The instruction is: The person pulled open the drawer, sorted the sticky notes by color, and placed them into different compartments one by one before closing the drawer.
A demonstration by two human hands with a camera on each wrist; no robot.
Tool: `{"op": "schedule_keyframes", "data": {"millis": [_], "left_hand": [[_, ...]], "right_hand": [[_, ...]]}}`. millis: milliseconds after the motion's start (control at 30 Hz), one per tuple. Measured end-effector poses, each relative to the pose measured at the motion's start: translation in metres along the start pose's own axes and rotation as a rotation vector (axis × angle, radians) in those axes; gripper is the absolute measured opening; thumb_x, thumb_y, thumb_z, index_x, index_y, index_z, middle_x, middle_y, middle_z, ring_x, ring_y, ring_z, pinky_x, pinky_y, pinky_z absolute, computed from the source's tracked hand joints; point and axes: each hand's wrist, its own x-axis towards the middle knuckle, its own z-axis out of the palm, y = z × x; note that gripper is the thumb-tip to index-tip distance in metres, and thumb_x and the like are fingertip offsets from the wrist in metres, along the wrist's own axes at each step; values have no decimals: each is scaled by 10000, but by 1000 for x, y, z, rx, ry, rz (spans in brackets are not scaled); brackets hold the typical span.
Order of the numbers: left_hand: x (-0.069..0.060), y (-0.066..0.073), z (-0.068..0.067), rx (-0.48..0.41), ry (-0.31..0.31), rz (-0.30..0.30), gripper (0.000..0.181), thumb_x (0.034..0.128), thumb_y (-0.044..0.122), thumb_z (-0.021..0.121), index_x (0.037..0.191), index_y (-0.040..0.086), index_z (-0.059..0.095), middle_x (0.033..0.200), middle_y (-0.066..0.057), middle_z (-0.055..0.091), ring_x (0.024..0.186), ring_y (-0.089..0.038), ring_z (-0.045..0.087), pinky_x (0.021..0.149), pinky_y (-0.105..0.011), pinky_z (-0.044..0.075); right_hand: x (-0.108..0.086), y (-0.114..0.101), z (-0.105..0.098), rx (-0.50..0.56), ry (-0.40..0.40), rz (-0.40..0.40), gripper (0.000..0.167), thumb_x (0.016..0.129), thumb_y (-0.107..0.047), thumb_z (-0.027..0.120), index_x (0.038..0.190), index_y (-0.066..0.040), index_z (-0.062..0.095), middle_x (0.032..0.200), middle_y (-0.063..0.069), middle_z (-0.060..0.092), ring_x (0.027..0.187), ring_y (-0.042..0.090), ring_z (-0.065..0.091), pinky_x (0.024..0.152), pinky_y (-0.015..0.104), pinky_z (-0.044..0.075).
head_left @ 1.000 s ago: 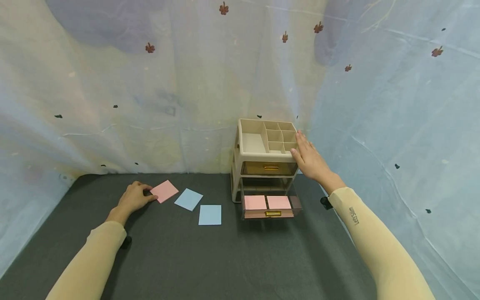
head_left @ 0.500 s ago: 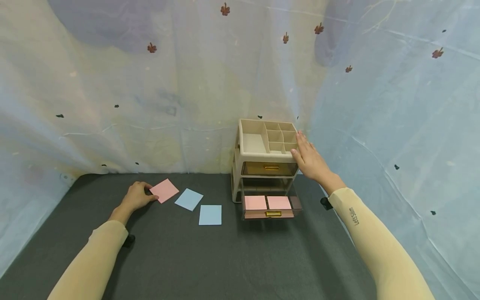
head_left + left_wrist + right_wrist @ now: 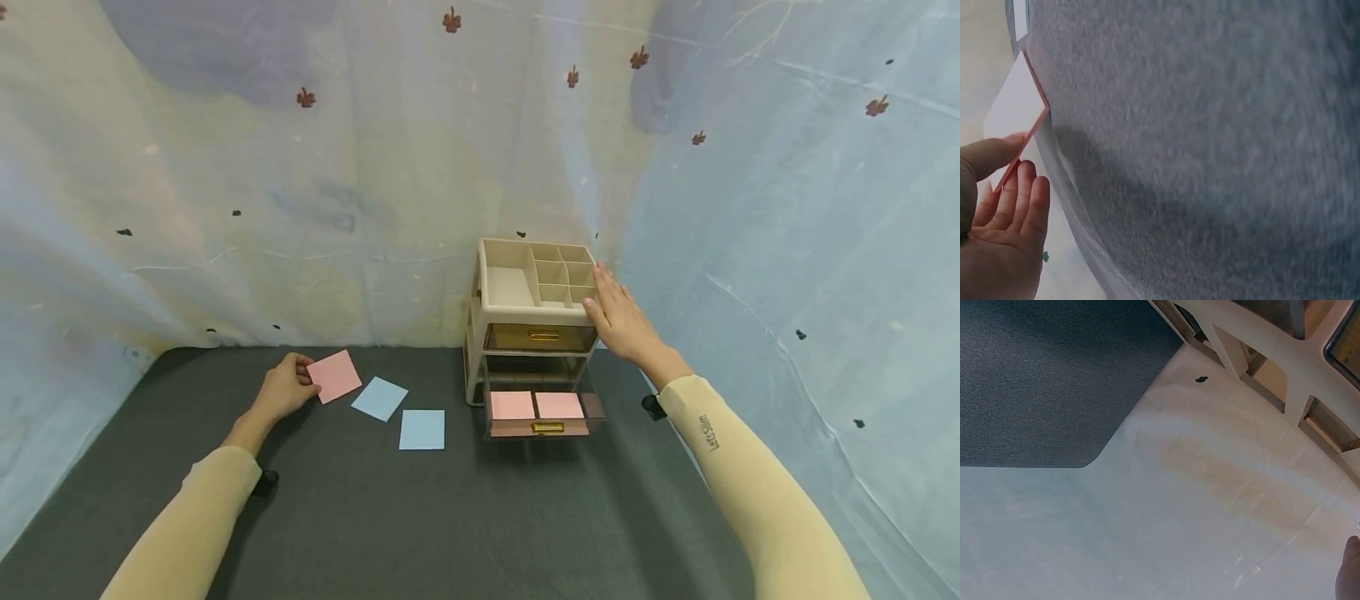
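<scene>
The head camera looks forward and down across the table [image 3: 390, 517]; close wrist views share its pink note [image 3: 334, 377], left, and cabinet [image 3: 534, 316], right.

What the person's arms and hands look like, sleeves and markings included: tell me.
The left sleeve and right sleeve are plain pale yellow, long and close-fitting. The right one carries dark lettering along the forearm. A small black piece shows at the left wrist and another at the right wrist. The left hand and right hand are bare, without gloves.
</scene>
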Motion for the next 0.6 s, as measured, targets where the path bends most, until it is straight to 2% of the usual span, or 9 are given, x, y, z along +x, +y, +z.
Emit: {"op": "schedule_keyframes", "data": {"millis": [300, 600], "left_hand": [[-3, 6, 8, -37, 143, 82, 361, 976, -9, 627, 1310, -106, 529, 1175, -333, 625, 1070, -477, 662, 877, -568, 557], [-9, 15, 12, -96, 214, 120, 327, 993, -44, 597, 1317, -58, 555, 1171, -327, 640, 1100, -478, 644, 904, -589, 545]], "right_hand": [[0, 0, 0, 7, 2, -2, 710, 1146, -437, 257, 1659, -27, -13, 1734, 189, 7, 1593, 392, 56, 1266, 591, 79], [-1, -1, -1, 20, -4, 3, 710, 1147, -433, 263, 1659, -33, -21, 1737, 176, -12, 1600, 359, 19, 1271, 577, 54]]}}
